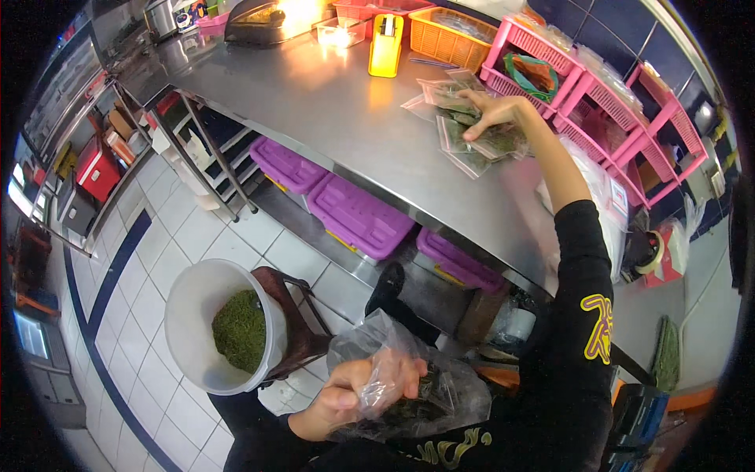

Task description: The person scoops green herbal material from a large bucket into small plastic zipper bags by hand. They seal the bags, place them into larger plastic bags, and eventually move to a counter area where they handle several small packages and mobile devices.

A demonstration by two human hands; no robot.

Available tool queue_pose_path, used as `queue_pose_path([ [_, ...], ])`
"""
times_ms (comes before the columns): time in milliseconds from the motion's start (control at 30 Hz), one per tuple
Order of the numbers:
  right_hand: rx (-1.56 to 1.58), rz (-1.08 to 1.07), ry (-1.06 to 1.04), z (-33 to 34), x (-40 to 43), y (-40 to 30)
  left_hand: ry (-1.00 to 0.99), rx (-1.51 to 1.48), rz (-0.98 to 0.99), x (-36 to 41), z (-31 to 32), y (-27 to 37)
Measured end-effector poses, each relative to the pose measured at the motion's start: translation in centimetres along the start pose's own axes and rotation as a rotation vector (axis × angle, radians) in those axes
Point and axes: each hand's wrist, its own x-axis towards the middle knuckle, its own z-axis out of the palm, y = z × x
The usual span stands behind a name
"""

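Observation:
My left hand (pixel 354 389) grips the gathered neck of a clear plastic bag (pixel 454 407) in front of my body; dark green dried contents show through the lower part. My right hand (pixel 492 112) reaches across the steel table with its fingers spread over a pile of small zip-lock bags (pixel 466 133). These hold dried green herb and overlap one another, their pinkish seal strips pointing various ways. The right fingertips touch the pile. To the left of my lap, a translucent white bucket (pixel 189 330) containing chopped green herb (pixel 240 333) rests on a dark stool (pixel 289 324).
A yellow device (pixel 386 47) and an orange basket (pixel 451 38) stand at the back of the steel table (pixel 307 112). Pink stacked racks (pixel 590 100) line the right side. Purple-lidded boxes (pixel 360 215) sit beneath. White bags (pixel 590 177) lie by my right forearm.

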Motion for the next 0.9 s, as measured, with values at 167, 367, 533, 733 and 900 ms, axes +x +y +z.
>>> queue_pose_path([
  [167, 0.055, 0.194, 0.073, -0.1, -2.0, -2.9, -0.029, 0.056, -0.029, -0.7, 0.9, -0.1],
  [367, 0.307, 0.058, 0.291, 1.1, 0.1, 1.0, -0.014, 0.017, 0.036, -1.5, 1.1, -0.1],
  [533, 0.127, -0.01, 0.513, 1.9, 1.0, 2.5, 0.011, 0.031, 0.005, -1.2, 1.4, 0.3],
  [733, 0.088, 0.022, 0.746, 4.2, -0.7, -1.0, -0.026, 0.011, 0.057, -1.7, 1.6, 0.4],
  [900, 0.048, -0.026, 1.109, 5.0, -4.0, 0.1, -0.031, 0.088, 0.054, -2.7, 2.4, 0.5],
])
